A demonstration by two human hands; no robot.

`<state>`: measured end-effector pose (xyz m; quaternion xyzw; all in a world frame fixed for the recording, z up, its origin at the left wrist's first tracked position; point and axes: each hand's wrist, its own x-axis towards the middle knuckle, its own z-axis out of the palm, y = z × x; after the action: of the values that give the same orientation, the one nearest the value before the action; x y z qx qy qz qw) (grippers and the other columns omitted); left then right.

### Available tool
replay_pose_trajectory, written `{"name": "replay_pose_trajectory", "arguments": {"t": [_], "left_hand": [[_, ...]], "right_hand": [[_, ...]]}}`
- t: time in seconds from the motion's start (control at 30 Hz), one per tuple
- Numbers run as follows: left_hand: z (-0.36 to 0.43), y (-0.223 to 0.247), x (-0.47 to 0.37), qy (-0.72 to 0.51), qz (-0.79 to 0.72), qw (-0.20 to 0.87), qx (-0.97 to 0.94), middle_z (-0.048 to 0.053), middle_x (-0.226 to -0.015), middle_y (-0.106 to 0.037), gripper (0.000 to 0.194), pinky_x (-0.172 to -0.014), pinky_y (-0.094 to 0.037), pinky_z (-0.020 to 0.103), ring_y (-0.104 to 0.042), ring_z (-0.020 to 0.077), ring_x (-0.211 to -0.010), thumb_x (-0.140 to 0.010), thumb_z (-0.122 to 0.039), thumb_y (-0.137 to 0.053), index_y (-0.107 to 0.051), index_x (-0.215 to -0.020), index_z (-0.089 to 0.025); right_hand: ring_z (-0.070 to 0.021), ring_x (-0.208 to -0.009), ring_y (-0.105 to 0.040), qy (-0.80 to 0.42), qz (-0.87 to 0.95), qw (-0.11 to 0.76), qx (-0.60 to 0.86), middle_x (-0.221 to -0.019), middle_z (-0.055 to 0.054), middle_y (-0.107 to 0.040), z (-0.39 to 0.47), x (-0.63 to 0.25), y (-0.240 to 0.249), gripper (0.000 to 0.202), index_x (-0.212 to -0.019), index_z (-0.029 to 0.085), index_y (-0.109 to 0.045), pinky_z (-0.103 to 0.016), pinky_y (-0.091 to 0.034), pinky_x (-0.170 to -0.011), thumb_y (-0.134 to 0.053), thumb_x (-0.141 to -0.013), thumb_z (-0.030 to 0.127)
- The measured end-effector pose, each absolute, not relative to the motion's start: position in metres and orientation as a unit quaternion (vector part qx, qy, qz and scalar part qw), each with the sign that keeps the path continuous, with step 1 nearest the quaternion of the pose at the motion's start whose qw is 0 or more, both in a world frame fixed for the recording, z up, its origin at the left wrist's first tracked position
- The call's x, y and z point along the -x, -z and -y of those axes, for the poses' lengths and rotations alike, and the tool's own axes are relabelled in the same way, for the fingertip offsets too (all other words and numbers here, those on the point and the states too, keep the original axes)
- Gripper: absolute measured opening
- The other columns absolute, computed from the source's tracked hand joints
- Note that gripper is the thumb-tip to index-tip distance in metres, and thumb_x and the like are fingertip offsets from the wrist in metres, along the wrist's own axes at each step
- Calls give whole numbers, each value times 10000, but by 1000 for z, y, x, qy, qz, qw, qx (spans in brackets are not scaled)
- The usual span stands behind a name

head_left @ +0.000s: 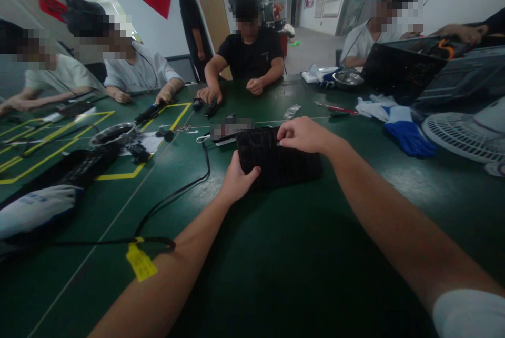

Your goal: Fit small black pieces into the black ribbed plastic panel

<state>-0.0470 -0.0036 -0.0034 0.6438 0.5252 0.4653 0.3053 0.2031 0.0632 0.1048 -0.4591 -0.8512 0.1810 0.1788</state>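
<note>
A flat black panel with a ribbed, moulded face [282, 164] is tilted up above the green table in front of me. My left hand [238, 177] grips its left edge, with the thumb on the near face and the other fingers behind it. My right hand [296, 134] is closed in a pinch at the panel's upper edge. A tiny shiny spot shows at those fingertips, too small to name. Just behind the panel lies a small dark object with a white loop [229, 130], partly hidden. A black cable [173, 196] with a yellow tag [141, 261] runs beside my left forearm.
White and blue gloves [406, 125] and a white fan [465, 135] lie to the right. A metal bowl [347, 79] and a red screwdriver-like tool [339, 109] are farther back. Another glove [37, 209] rests at left. Several people sit around the green table [300, 254].
</note>
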Motion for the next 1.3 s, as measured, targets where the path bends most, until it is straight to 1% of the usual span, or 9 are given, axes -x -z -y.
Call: {"name": "replay_pose_trajectory", "arguments": {"t": [0.17,0.47,0.6,0.87,1.07,1.3], "left_hand": [[5,1,45,-466,-525,306,-643,118,-1300,-698,584,-1183,-487,555,-662,335,-1306,-822,-308,-777,-513,-1333,-202],[5,2,45,-470,-523,313,-638,114,-1330,-694,608,-1179,-493,544,-662,335,-1316,-817,-309,-785,-515,-1353,-214],[5,0,44,-470,-522,310,-641,126,-1334,-695,608,-1182,-487,559,-668,336,-1301,-826,-311,-773,-502,-1359,-203],[6,1,45,-472,-529,305,-635,112,-1309,-709,612,-1181,-489,561,-672,334,-1301,-810,-282,-794,-522,-1354,-215],[6,2,45,-469,-527,307,-638,122,-1315,-708,607,-1170,-499,558,-665,339,-1315,-817,-300,-777,-514,-1356,-208],[5,3,45,-469,-522,312,-640,122,-1344,-693,587,-1185,-485,544,-665,321,-1309,-835,-311,-760,-498,-1352,-211]], "right_hand": [[-171,-755,-707,-187,850,173,462,-840,-36,-790,-62,-203,-107,133,-1001,179,-810,-301,-490,-741,-768,-876,192],[-173,-746,-692,-166,857,167,458,-841,-32,-784,-61,-203,-105,138,-1005,180,-788,-317,-473,-731,-791,-876,231],[-179,-750,-684,-151,856,166,466,-836,-25,-778,-58,-201,-105,144,-1002,195,-771,-328,-461,-732,-793,-880,270],[-193,-760,-672,-131,856,166,471,-818,-16,-769,-56,-197,-105,121,-958,225,-757,-336,-427,-725,-782,-888,320],[-195,-746,-644,-103,850,174,486,-815,-22,-764,-59,-195,-101,134,-932,235,-770,-340,-391,-692,-740,-929,366],[-185,-744,-635,-119,854,180,474,-813,-32,-759,-62,-197,-100,138,-957,221,-795,-330,-398,-695,-704,-958,324]]}}
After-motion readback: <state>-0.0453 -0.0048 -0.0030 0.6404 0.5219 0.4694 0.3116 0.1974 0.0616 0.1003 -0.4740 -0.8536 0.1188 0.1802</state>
